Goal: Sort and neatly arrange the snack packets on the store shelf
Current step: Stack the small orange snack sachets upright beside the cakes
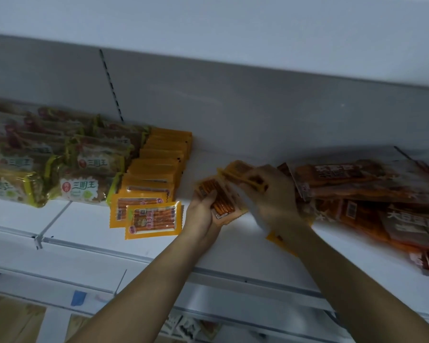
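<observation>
My left hand [201,214] holds a small orange snack packet [217,198] above the white shelf [89,226]. Just right of it, my right hand [270,194] grips another orange packet [240,170] by its edge. To the left, a row of the same orange packets [156,169] runs front to back, with two lying flat at the front [152,220]. One more orange packet [274,237] peeks out under my right forearm.
Green-and-brown wrapped packets [79,167] fill the shelf's left side in rows. A loose heap of larger brown-orange packets [372,194] lies on the right. A clear divider [55,219] crosses the shelf. The upper shelf's underside hangs close overhead. Lower shelf goods show below.
</observation>
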Action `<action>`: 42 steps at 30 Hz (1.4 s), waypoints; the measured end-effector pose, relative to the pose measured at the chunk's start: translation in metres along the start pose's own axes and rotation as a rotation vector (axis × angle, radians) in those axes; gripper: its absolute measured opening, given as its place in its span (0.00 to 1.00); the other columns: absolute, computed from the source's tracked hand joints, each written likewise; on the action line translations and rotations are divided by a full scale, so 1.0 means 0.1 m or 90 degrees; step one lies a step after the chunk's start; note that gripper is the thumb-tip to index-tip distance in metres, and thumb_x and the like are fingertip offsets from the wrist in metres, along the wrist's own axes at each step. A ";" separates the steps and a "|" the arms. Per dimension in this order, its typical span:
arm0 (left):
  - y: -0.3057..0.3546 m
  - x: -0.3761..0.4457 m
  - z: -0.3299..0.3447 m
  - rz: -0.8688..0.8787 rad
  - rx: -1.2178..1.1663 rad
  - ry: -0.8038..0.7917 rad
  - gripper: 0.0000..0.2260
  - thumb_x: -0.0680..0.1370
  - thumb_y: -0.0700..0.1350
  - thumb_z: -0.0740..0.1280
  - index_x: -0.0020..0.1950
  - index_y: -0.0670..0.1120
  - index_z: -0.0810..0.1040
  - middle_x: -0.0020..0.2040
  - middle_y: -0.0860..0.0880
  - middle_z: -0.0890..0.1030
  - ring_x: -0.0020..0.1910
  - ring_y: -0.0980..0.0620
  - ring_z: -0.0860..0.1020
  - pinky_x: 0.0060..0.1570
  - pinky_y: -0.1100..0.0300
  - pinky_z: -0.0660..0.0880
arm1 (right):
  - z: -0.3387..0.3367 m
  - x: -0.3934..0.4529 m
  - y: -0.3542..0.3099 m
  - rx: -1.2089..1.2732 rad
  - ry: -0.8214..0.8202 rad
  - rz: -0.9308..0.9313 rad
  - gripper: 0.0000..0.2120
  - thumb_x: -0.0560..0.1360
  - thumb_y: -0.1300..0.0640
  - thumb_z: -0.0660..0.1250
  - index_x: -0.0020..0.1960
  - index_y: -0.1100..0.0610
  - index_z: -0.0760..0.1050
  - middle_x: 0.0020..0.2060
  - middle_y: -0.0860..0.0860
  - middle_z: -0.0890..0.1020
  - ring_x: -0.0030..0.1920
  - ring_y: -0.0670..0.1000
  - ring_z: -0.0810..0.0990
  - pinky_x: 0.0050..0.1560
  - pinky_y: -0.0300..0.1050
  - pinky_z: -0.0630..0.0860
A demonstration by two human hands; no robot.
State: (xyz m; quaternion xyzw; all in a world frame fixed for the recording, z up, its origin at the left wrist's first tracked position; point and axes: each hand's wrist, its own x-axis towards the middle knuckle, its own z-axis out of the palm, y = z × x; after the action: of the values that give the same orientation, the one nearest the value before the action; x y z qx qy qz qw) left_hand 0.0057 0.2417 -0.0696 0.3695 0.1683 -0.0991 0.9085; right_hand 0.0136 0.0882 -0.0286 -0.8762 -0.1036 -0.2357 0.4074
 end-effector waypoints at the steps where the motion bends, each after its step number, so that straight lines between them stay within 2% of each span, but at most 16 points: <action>1: 0.02 -0.02 0.02 -0.011 -0.010 -0.009 0.19 0.82 0.44 0.63 0.73 0.42 0.71 0.65 0.34 0.79 0.64 0.33 0.79 0.64 0.33 0.74 | 0.07 -0.09 0.00 -0.056 0.008 -0.072 0.04 0.73 0.58 0.77 0.46 0.53 0.84 0.45 0.43 0.83 0.48 0.45 0.82 0.52 0.43 0.78; 3: 0.07 -0.07 0.04 -0.037 -0.027 -0.007 0.27 0.77 0.51 0.67 0.74 0.42 0.71 0.68 0.35 0.78 0.64 0.35 0.79 0.56 0.37 0.80 | 0.19 -0.23 0.03 -0.090 -0.008 -0.170 0.07 0.74 0.53 0.75 0.49 0.54 0.86 0.50 0.49 0.85 0.52 0.51 0.83 0.58 0.43 0.76; 5: 0.11 -0.11 0.05 -0.045 -0.046 -0.025 0.30 0.76 0.52 0.69 0.74 0.40 0.70 0.69 0.35 0.76 0.62 0.38 0.81 0.45 0.44 0.83 | 0.24 -0.32 0.05 -0.051 -0.108 -0.171 0.15 0.75 0.46 0.73 0.54 0.55 0.85 0.53 0.51 0.83 0.55 0.52 0.82 0.59 0.40 0.74; 8: 0.10 -0.11 0.03 -0.009 -0.003 -0.021 0.19 0.82 0.41 0.64 0.72 0.38 0.71 0.64 0.32 0.79 0.55 0.37 0.83 0.40 0.46 0.84 | 0.20 -0.33 0.03 0.016 -0.178 -0.203 0.15 0.77 0.47 0.71 0.57 0.56 0.84 0.56 0.50 0.83 0.58 0.51 0.80 0.61 0.41 0.74; 10: 0.07 -0.08 0.00 -0.011 0.013 -0.033 0.15 0.84 0.35 0.59 0.71 0.39 0.72 0.63 0.32 0.80 0.58 0.34 0.82 0.44 0.41 0.83 | 0.13 -0.15 0.07 0.028 -0.102 -0.088 0.17 0.79 0.46 0.65 0.58 0.56 0.83 0.55 0.47 0.83 0.58 0.48 0.81 0.61 0.43 0.75; 12: 0.06 -0.07 -0.01 -0.003 0.032 -0.033 0.16 0.84 0.34 0.58 0.72 0.38 0.71 0.62 0.31 0.80 0.56 0.34 0.83 0.48 0.40 0.83 | 0.12 0.12 0.24 -0.069 -0.064 0.039 0.15 0.81 0.48 0.65 0.62 0.55 0.80 0.59 0.48 0.80 0.60 0.50 0.78 0.63 0.48 0.75; 14: 0.06 -0.07 -0.01 0.008 0.035 -0.033 0.17 0.84 0.34 0.58 0.73 0.35 0.69 0.60 0.31 0.81 0.49 0.38 0.86 0.43 0.44 0.84 | 0.19 0.31 0.41 -0.208 -0.158 0.104 0.19 0.80 0.53 0.68 0.68 0.58 0.75 0.65 0.55 0.77 0.66 0.56 0.75 0.68 0.52 0.72; 16: 0.08 -0.08 0.00 0.020 0.033 -0.033 0.17 0.85 0.34 0.56 0.74 0.33 0.67 0.55 0.32 0.81 0.42 0.43 0.87 0.36 0.51 0.83 | 0.27 0.43 0.56 -0.265 -0.221 0.113 0.19 0.79 0.56 0.67 0.69 0.59 0.74 0.65 0.58 0.78 0.66 0.60 0.76 0.65 0.49 0.71; 19: 0.09 -0.09 0.02 0.022 0.014 -0.035 0.16 0.86 0.37 0.56 0.73 0.36 0.67 0.54 0.33 0.82 0.42 0.42 0.87 0.37 0.49 0.84 | 0.28 0.43 0.54 -0.240 -0.174 0.109 0.13 0.83 0.58 0.61 0.63 0.59 0.79 0.57 0.56 0.84 0.57 0.57 0.82 0.53 0.42 0.71; 22: 0.07 -0.07 0.04 0.012 0.007 -0.024 0.15 0.86 0.39 0.57 0.73 0.39 0.69 0.55 0.35 0.83 0.45 0.42 0.87 0.38 0.46 0.84 | 0.21 0.36 0.46 -0.248 -0.078 0.058 0.14 0.83 0.56 0.57 0.54 0.59 0.80 0.49 0.56 0.84 0.50 0.58 0.83 0.46 0.45 0.70; 25: 0.04 -0.04 0.04 0.008 0.003 -0.025 0.15 0.86 0.40 0.58 0.73 0.44 0.70 0.62 0.36 0.81 0.55 0.39 0.84 0.49 0.40 0.82 | 0.13 0.29 0.29 -0.186 0.043 0.035 0.13 0.83 0.58 0.57 0.51 0.61 0.80 0.46 0.56 0.83 0.45 0.56 0.80 0.43 0.39 0.63; 28: 0.03 -0.03 0.04 0.006 -0.012 -0.024 0.14 0.86 0.41 0.57 0.72 0.46 0.71 0.64 0.37 0.81 0.61 0.36 0.81 0.57 0.35 0.78 | 0.08 0.17 0.11 -0.022 0.055 0.127 0.11 0.83 0.61 0.61 0.47 0.61 0.80 0.41 0.55 0.81 0.38 0.43 0.75 0.38 0.29 0.65; 31: 0.02 -0.03 0.05 0.006 -0.031 -0.017 0.13 0.87 0.42 0.56 0.69 0.47 0.73 0.64 0.37 0.81 0.63 0.35 0.80 0.57 0.37 0.78 | 0.15 0.05 0.09 0.095 0.028 0.220 0.12 0.83 0.59 0.64 0.43 0.58 0.81 0.37 0.52 0.82 0.35 0.40 0.78 0.35 0.28 0.69; 33: 0.02 -0.02 0.06 0.015 -0.036 -0.013 0.12 0.87 0.41 0.55 0.66 0.48 0.75 0.63 0.37 0.81 0.62 0.35 0.80 0.56 0.37 0.78 | 0.20 -0.01 0.12 0.131 0.050 0.244 0.12 0.83 0.58 0.64 0.43 0.54 0.81 0.37 0.48 0.83 0.37 0.39 0.80 0.37 0.30 0.73; 37: 0.01 -0.04 0.05 0.019 -0.033 -0.008 0.12 0.87 0.41 0.55 0.65 0.48 0.75 0.63 0.36 0.81 0.62 0.33 0.80 0.59 0.30 0.76 | 0.18 -0.03 0.19 0.179 0.144 0.300 0.11 0.83 0.58 0.63 0.45 0.57 0.81 0.38 0.51 0.83 0.38 0.45 0.80 0.40 0.41 0.74; 42: 0.03 -0.07 0.07 0.016 0.003 0.010 0.14 0.87 0.42 0.56 0.71 0.44 0.72 0.63 0.34 0.80 0.59 0.33 0.81 0.42 0.45 0.84 | 0.23 -0.08 0.14 0.205 0.116 0.306 0.12 0.81 0.55 0.65 0.41 0.45 0.82 0.39 0.48 0.85 0.43 0.50 0.85 0.48 0.53 0.83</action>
State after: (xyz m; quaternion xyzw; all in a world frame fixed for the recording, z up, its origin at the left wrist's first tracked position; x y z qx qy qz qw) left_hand 0.0021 0.2393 -0.0606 0.3742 0.1704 -0.0849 0.9076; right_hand 0.0189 0.0968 -0.0548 -0.7751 0.1081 -0.1907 0.5927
